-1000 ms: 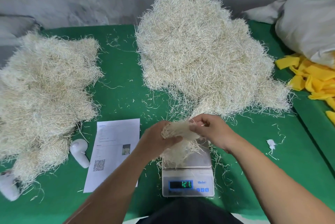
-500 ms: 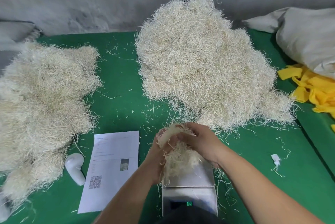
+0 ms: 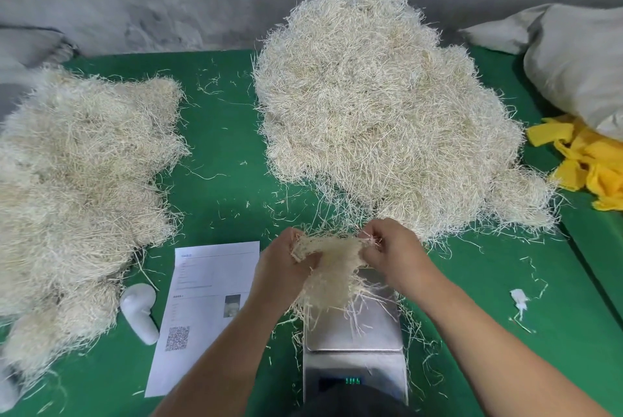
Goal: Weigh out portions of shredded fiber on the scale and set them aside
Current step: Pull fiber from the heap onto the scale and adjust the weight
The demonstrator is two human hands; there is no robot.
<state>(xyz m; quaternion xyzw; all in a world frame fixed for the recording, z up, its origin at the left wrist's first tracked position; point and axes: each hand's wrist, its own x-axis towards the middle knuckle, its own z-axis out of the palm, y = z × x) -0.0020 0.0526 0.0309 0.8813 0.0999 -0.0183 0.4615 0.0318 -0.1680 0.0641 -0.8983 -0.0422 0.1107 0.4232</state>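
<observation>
A small steel scale [image 3: 354, 335] stands at the near edge of the green table, its lit display partly cut off below. Over its pan hangs a clump of pale shredded fiber [image 3: 332, 271], stretched between my two hands. My left hand [image 3: 281, 265] grips the clump's left end and my right hand [image 3: 391, 248] pinches its right end. The clump's lower strands reach down to the pan. A big heap of fiber [image 3: 381, 106] lies behind the scale. Another wide heap [image 3: 77, 187] covers the table's left side.
A printed sheet with a QR code [image 3: 205, 308] lies left of the scale, beside a white plastic piece [image 3: 140, 312]. Yellow cloth scraps [image 3: 586, 160] and a grey sack [image 3: 580, 59] sit at the right. Loose strands litter the green table [image 3: 222, 133]. A grey wall stands behind.
My hands have drawn apart, spreading the clump wider above the pan. The view has tilted up a little, so the scale sits lower in frame.
</observation>
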